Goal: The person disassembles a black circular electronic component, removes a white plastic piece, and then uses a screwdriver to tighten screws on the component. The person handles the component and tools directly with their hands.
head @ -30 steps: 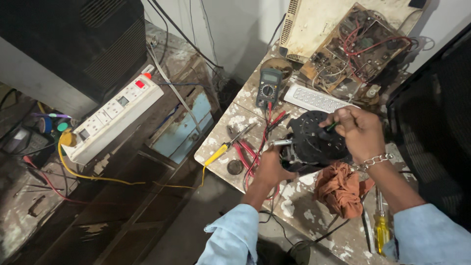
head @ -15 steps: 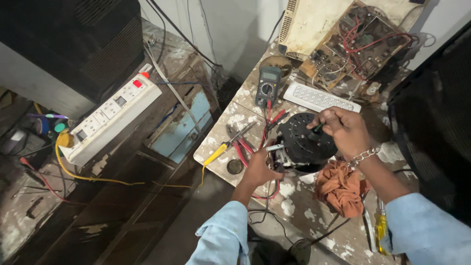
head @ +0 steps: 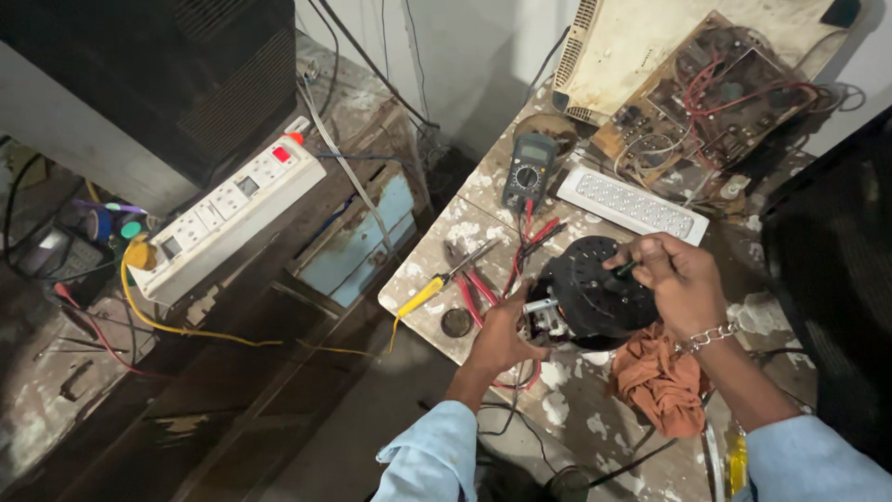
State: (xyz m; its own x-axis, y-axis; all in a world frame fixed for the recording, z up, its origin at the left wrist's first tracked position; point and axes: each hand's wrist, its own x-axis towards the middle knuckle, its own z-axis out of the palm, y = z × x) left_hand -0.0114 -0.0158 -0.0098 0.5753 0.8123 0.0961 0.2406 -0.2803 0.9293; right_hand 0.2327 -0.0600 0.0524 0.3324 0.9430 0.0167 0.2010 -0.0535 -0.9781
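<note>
The black motor (head: 595, 293) sits mid-tabletop (head: 437, 251) (meter (head: 528, 172) at its 11 o'clock), looking heavy, rigid and greasy, so the left hand (head: 502, 336) clasps its lower-left rim while the right hand (head: 678, 279) pinches a thin tool (head: 624, 270) on top.

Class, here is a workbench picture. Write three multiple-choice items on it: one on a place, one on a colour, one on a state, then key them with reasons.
1. Where does the crumpled orange cloth lie?
A. under the right wrist
B. on the power strip
C. on the circuit board

2. What colour is the screwdriver handle left of the red-handled pliers?
A. blue
B. yellow
C. white

3. What is the left hand doing?
A. resting flat on the table
B. lifting the grey multimeter
C. steadying the round black motor

Key: 1 A, the cloth sits beneath the braceleted wrist. 2 B, the handle is yellow. 3 C, its grip closes on the motor's edge while the right hand works on top.
</note>
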